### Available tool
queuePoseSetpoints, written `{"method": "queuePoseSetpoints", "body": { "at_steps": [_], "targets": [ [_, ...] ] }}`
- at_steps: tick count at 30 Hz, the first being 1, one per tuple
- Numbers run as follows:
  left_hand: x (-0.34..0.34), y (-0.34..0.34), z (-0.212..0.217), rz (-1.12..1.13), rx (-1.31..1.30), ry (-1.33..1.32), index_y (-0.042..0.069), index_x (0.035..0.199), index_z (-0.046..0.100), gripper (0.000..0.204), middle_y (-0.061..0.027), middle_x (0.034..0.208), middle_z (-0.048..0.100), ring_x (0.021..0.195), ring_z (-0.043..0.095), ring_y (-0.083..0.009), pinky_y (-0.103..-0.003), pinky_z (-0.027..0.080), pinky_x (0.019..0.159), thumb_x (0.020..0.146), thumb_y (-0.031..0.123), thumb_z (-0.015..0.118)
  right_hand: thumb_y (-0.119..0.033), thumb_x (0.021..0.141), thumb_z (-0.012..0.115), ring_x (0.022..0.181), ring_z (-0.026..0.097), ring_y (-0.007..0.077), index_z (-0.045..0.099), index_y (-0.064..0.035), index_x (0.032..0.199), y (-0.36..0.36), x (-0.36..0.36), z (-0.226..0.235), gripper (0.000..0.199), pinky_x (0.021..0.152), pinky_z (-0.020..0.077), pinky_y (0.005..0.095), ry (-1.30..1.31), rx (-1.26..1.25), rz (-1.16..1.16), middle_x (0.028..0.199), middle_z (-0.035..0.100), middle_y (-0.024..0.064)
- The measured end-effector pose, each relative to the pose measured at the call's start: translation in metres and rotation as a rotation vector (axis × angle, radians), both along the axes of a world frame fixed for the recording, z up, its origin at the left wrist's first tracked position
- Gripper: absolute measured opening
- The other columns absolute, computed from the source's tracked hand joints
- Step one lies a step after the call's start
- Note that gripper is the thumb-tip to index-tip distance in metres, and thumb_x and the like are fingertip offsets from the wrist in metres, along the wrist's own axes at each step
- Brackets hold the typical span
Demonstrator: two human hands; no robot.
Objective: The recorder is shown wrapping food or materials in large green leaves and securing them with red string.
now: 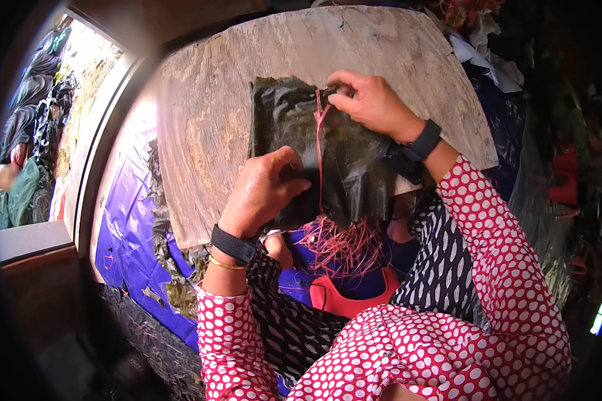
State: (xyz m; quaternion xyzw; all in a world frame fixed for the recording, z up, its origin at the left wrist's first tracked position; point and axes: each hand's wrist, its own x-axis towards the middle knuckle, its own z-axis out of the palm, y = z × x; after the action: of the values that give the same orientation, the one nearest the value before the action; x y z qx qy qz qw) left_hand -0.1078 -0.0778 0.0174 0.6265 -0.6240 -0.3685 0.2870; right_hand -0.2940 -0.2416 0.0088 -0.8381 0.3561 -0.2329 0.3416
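Pink strip (pixel 319 144) running down dark crinkled sheet (pixel 346 160)

Daylight glares from the left, edges falling dark

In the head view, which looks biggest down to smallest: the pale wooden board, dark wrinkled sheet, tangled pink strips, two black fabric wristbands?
1. Pale wooden board
2. Dark wrinkled sheet
3. Tangled pink strips
4. Black wristbands: too alike to rank apart

strip (pixel 319 144) on sheet (pixel 354 160) — board (pixel 381 50) beneath
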Motion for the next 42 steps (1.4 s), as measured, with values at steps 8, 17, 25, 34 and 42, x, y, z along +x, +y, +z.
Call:
{"method": "queuePoseSetpoints", "body": {
  "at_steps": [8,17,25,34,42],
  "targets": [
    [-0.003,0.013,-0.016,-0.102,-0.046,-0.082,0.005,0.097,0.057,0.04,-0.0125,0.088,0.055,0.082,0.059,-0.0321,-0.04,0.048,0.07,0.062,0.007,0.075,-0.023,0.071,0.07,0.072,0.061,0.0281,0.06,-0.0078,0.086,0.091,-0.024,0.004,0.024,0.062,0.0492,0.0376,0.057,-0.208,0.55,0.079,0.056,0.0088],
    [-0.011,0.022,-0.02,-0.062,-0.148,-0.21,0.005,0.108,0.055,0.052,-0.0105,0.09,0.053,0.082,0.058,-0.0265,-0.035,0.049,0.072,0.06,0.0,0.074,-0.011,0.072,0.065,0.073,0.058,0.0234,0.061,-0.011,0.085,0.103,-0.04,-0.023,0.013,0.067,0.0467,0.0346,0.105,-0.343,0.488,0.079,0.052,0.0045],
    [-0.04,0.055,-0.024,0.122,-0.284,-0.44,0.009,0.113,0.056,0.048,-0.0128,0.114,0.055,0.104,0.053,-0.0345,-0.041,0.045,0.088,0.067,-0.001,0.068,-0.013,0.073,0.066,0.092,0.054,0.0248,0.061,-0.0114,0.101,0.136,-0.051,-0.014,0.029,0.076,0.0447,0.0372,0.238,-0.432,0.37,0.097,0.053,0.0066],
    [-0.04,0.054,-0.029,0.083,-0.303,-0.468,0.011,0.095,0.066,0.029,-0.0098,0.112,0.055,0.103,0.052,-0.0322,-0.04,0.045,0.087,0.067,0.007,0.07,-0.014,0.074,0.066,0.089,0.055,0.022,0.064,-0.011,0.091,0.122,-0.057,-0.027,0.018,0.076,0.0441,0.0351,0.179,-0.42,0.385,0.093,0.055,0.0037],
    [-0.037,0.028,-0.029,0.286,-0.379,-0.454,0.009,0.091,0.065,0.018,-0.0101,0.083,0.06,0.079,0.06,-0.0276,-0.037,0.048,0.069,0.074,0.01,0.07,-0.014,0.079,0.064,0.082,0.058,0.024,0.066,-0.0087,0.087,0.109,-0.05,-0.01,0.01,0.076,0.0457,0.0349,-0.091,-0.017,0.27,0.085,0.06,0.0055]
  ]
}}
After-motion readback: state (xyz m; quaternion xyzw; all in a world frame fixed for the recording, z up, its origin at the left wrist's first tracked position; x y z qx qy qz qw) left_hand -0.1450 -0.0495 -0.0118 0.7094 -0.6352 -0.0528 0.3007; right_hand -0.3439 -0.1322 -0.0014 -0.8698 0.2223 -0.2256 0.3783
